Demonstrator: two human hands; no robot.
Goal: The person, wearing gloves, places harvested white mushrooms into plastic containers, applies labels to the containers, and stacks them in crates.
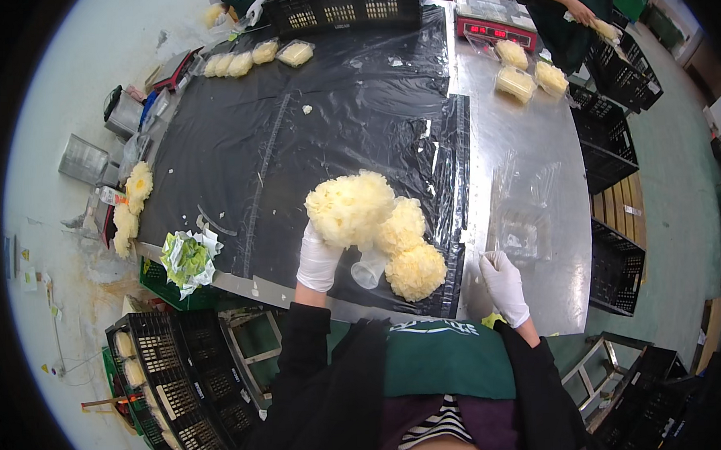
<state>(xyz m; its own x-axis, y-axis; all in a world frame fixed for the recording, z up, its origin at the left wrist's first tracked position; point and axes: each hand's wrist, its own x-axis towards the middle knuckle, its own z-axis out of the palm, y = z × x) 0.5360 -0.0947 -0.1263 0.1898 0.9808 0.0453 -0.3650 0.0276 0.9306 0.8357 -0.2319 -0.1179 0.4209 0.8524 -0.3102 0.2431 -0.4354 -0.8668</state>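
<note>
My left hand, in a white glove, holds a large pale-yellow snow fungus above the black plastic sheet on the table. Two more snow fungus heads lie just right of it, one behind the other. A clear plastic cup lies tipped between them and my left wrist. My gloved right hand has its fingers curled together over the steel tabletop; nothing shows in it. Beyond those fingers sits an open clear plastic clamshell box.
Filled clamshells stand by a red digital scale at the back right. Crumpled green-and-white paper lies at the left edge. Black crates line the right side. Two co-workers stand across the table, one with a gloved hand.
</note>
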